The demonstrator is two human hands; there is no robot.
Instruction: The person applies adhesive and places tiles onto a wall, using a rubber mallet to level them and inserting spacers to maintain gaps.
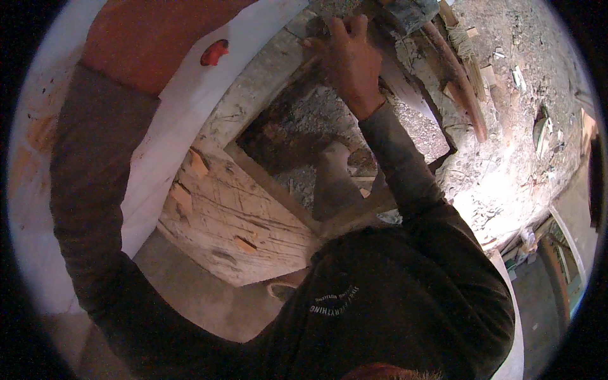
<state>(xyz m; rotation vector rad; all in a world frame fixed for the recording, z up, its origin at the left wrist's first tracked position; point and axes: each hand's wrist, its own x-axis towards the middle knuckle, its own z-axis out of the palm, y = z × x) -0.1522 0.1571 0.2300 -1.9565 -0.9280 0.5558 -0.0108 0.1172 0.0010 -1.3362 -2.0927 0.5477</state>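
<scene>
The pale ledge (253,98) bordering the opening (282,136) runs from lower left to upper right, and the right hand (354,63) is at its upper end, the nearer hand in view. Its fingers are bent; whether they grip anything I cannot tell. A hammer (453,76) lies just to their right, handle slanting down and rightward. The left hand is out of view beyond the left forearm (158,41).

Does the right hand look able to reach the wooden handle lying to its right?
Likely yes: the right hand is close by, and nothing visible blocks its way to the wooden handle.
</scene>
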